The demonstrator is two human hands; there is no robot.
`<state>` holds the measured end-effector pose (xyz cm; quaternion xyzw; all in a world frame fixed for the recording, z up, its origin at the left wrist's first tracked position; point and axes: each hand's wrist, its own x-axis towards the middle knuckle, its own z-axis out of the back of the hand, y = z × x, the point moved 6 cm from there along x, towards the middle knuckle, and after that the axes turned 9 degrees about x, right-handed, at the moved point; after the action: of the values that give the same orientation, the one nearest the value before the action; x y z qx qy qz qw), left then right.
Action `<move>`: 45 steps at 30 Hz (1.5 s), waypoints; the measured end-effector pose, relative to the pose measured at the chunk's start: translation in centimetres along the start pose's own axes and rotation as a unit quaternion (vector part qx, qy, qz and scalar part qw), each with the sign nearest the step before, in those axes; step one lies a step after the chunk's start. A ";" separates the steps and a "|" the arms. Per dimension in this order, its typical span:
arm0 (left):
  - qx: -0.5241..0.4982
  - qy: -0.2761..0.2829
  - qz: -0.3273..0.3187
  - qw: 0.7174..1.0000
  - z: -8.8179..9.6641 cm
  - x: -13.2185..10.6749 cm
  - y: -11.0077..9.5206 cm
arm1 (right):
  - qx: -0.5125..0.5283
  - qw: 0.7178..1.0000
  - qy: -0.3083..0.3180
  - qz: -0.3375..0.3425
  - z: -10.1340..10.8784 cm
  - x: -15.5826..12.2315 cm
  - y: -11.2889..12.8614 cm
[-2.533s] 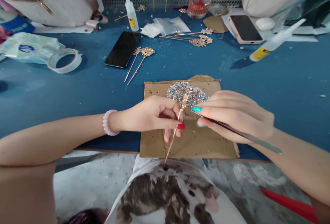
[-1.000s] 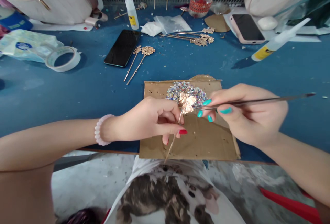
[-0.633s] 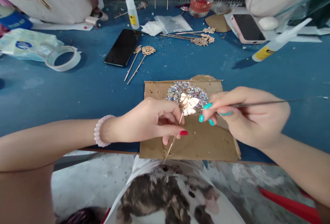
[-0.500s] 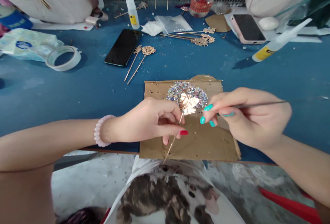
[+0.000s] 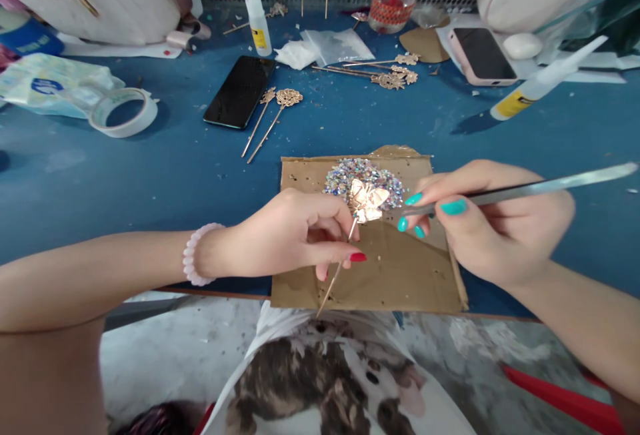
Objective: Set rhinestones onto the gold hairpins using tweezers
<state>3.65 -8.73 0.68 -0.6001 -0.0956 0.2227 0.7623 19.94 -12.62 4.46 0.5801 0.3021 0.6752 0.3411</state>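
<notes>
My left hand [image 5: 305,231] pinches the thin stem of a gold butterfly hairpin [image 5: 369,201], its stem slanting down toward the table's front edge. The butterfly's head faces up, in front of a pile of small multicoloured rhinestones [image 5: 357,173]. That pile lies on a piece of brown cardboard [image 5: 395,275]. To the right, my right hand [image 5: 500,221] is closed around metal tweezers [image 5: 555,185], held like a pen. Their tip points left toward the butterfly, a little apart from it; whether it grips a stone is too small to tell.
Two gold hairpins [image 5: 280,108] lie beside a black phone [image 5: 240,91]. More hairpins [image 5: 395,77] lie farther back. Glue bottles stand at the back [image 5: 258,21] and right [image 5: 540,85]. A tape roll [image 5: 125,115] and tissue pack [image 5: 55,85] sit left, a pink phone [image 5: 483,55] back right.
My right hand has shifted slightly right, and the tweezers have turned so that their broad side shows. My left hand and the butterfly hairpin have hardly moved.
</notes>
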 end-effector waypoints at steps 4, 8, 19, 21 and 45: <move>0.009 -0.002 0.000 1.000 0.0 -0.1 0.1 | -0.002 1.000 0.013 0.004 -0.2 0.2 0.1; 0.011 0.002 0.008 1.000 -0.1 0.0 0.3 | -0.006 1.000 0.030 0.007 -0.5 0.1 0.1; 0.008 0.002 0.008 1.000 0.0 -0.1 0.0 | -0.006 0.999 0.052 -0.012 -0.6 -0.2 0.0; 0.011 0.002 0.008 1.000 -0.1 -0.1 0.0 | -0.008 0.999 0.051 -0.012 -0.6 -0.2 0.1; 0.018 -0.009 -0.003 1.000 0.0 -0.2 0.0 | -0.050 0.979 0.123 0.156 -1.0 0.0 1.7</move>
<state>3.49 -8.81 0.75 -0.5843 -0.1006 0.2270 0.7726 18.72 -13.63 5.73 0.5153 0.2135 0.8002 0.2204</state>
